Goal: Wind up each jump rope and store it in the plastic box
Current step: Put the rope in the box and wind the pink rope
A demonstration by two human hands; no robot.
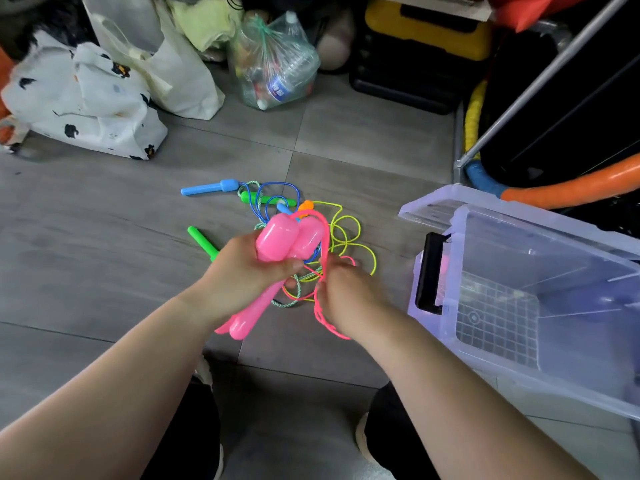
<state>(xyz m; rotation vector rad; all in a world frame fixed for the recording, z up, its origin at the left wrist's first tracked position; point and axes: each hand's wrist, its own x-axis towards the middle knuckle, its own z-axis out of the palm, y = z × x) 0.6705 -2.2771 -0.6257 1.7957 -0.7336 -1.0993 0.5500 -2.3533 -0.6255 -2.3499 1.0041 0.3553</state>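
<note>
Under me is a grey tiled floor point(86, 258). The clear plastic box point(519, 375) stands on it. Left of the box lies a tangle of jump ropes point(266, 199), blue, green and yellow. Further left and beyond it sit a spotted white bag point(86, 98) and a clear bag of bottles point(277, 64).

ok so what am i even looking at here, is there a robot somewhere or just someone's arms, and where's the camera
There is no robot here. These are a person's two bare arms, filmed by one wide-angle camera worn on the head and looking forward and down, which is why the arms reach in from the bottom edge. The left hand grips the two pink handles of one jump rope together, and the right hand pinches its pink cord. On the grey floor beyond, tangled together, lie parts of other ropes: a blue handle, a green handle and a yellow cord. The clear plastic box stands open on the right. Bags sit at the back.
</note>
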